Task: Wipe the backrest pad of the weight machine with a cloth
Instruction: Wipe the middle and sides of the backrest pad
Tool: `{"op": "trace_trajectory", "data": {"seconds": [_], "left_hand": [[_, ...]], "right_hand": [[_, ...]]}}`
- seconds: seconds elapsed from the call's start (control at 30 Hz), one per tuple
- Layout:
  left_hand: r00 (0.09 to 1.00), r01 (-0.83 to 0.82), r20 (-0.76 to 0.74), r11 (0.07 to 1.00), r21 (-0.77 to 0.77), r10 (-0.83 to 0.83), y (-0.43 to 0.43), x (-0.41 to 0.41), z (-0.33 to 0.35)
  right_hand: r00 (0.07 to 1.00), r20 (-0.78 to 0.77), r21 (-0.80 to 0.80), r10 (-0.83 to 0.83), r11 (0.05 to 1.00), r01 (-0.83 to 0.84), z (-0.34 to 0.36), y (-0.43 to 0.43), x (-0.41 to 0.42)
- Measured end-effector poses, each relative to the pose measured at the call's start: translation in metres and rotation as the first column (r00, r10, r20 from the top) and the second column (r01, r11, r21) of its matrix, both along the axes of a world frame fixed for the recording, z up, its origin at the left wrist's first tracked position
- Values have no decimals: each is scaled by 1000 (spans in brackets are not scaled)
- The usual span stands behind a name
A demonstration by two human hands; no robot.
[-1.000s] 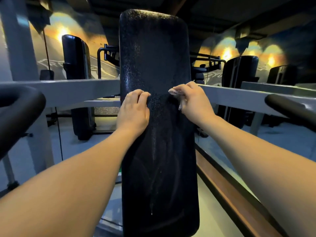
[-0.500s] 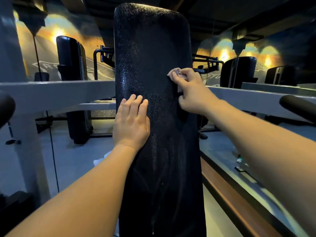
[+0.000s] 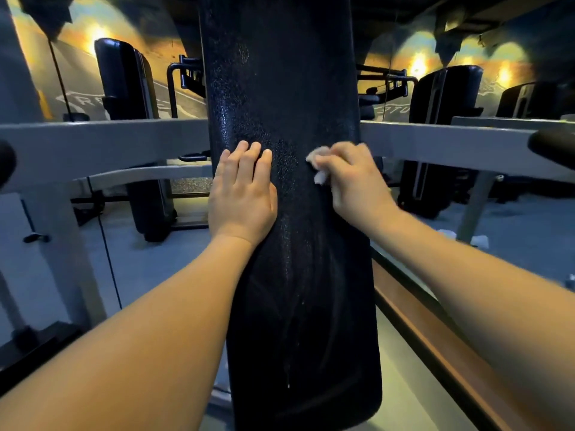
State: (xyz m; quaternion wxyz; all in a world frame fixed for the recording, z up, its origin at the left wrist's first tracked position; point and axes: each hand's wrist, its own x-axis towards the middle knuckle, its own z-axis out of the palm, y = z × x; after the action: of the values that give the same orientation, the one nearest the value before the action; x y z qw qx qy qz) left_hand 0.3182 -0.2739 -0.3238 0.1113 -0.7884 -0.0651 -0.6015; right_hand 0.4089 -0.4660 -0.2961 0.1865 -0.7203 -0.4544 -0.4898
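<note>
Standing upright in centre of view, black backrest pad (image 3: 280, 88) is running with long axis vertical, face turned toward person, top going out of view. Left hand (image 3: 242, 197) is lying flat on pad's left part, fingers straight, pointing up. Right hand (image 3: 354, 181), blurred, is gripping small pale cloth (image 3: 320, 176) and pressing it on pad's right part, near left hand, not touching it. Grey frame bar (image 3: 109, 135) is crossing behind pad. Dark machine (image 3: 130, 98) and yellow wall lamp (image 3: 418, 65) are showing in dim room.
</note>
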Motion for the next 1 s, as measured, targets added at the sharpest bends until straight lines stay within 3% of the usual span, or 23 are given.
{"op": "trace_trajectory", "data": {"seconds": [0.13, 0.23, 0.37, 0.5, 0.67, 0.8, 0.9, 1.0], "left_hand": [[1000, -13, 21, 1000, 9, 13, 0, 0, -1], [1000, -18, 16, 1000, 16, 18, 0, 1, 0], [1000, -24, 5, 1000, 14, 24, 0, 0, 0], [1000, -19, 9, 1000, 14, 19, 0, 0, 0], [998, -5, 61, 1000, 31, 3, 2, 4, -2], [998, -8, 66, 999, 37, 5, 1, 4, -2], [999, -12, 45, 999, 31, 10, 1, 3, -2], [999, -18, 31, 999, 28, 17, 1, 2, -2]], "right_hand": [[998, -28, -101, 57, 993, -60, -76, -20, -24], [999, 37, -111, 35, 993, -31, -41, -16, -15], [998, 31, 75, -50, 996, 48, 40, 5, 8], [990, -35, 236, -135, 962, 140, 33, 23, 2], [996, 92, 76, 1, 997, -8, -42, 5, -19], [996, 76, -48, 47, 998, -43, -12, 1, -10], [999, 54, 111, -7, 994, 1, 40, 12, 16], [989, -114, 287, -97, 950, 126, 61, 26, 26]]}}
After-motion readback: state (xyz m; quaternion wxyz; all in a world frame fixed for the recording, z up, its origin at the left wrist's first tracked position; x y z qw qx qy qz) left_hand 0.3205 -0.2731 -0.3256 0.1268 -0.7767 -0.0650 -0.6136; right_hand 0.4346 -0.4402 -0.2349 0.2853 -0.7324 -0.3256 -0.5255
